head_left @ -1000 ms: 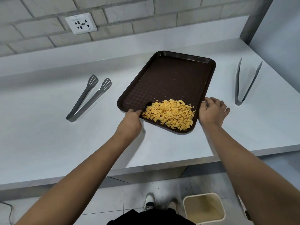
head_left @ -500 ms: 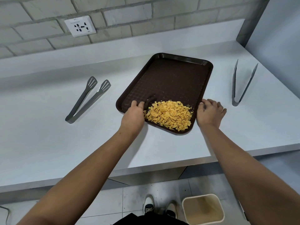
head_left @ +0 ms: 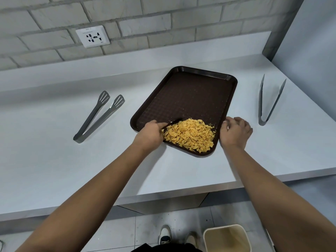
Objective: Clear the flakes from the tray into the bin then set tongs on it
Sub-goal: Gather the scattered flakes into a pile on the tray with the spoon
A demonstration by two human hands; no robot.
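Flakes (head_left: 190,135) heaped at the tray's (head_left: 190,93) near end — tongs (head_left: 99,116) left, tongs (head_left: 269,100) right.

White wall socket (head_left: 92,36) on grey brick wall (head_left: 163,20); shoes (head_left: 165,235) on tiled floor (head_left: 118,231).

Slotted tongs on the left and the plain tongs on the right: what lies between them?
In the head view, the brown tray with its flakes, gripped by both hands.
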